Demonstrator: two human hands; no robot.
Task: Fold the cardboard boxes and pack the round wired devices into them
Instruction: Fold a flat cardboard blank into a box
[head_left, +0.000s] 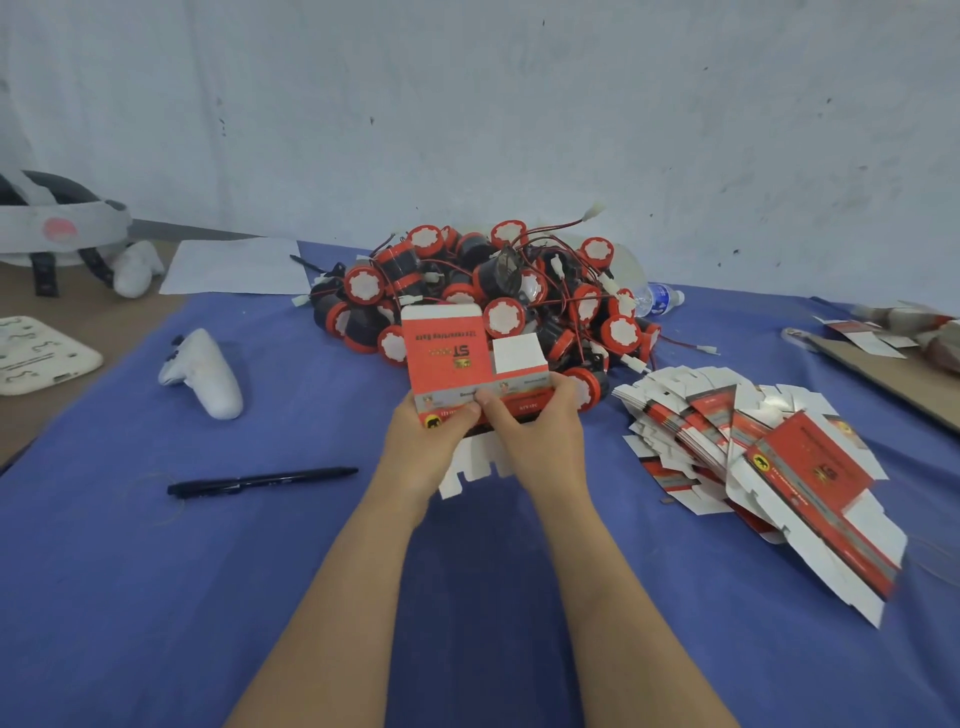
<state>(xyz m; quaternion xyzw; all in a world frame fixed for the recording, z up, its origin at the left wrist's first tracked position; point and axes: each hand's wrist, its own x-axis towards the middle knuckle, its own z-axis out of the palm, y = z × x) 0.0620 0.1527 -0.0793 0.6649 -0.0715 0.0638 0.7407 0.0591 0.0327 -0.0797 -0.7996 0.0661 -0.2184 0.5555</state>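
Blue tablecloth (260, 571): left hand (423, 441), right hand (535, 426) both pinch unfolded box (449, 358); device pile (493, 291) just beyond.

Black pen (262, 480) laid on blue cloth (156, 597), white controller (205, 374) set beyond it, paper sheet (236, 266) placed farther back, water bottle (660, 299) laid sideways

Headset (62, 228) cut by left edge, small print on box (452, 353) blurred

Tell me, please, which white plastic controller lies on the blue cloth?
The nearer white plastic controller, beyond the black pen; the farther controller sits on brown tabletop beside the grey headset.
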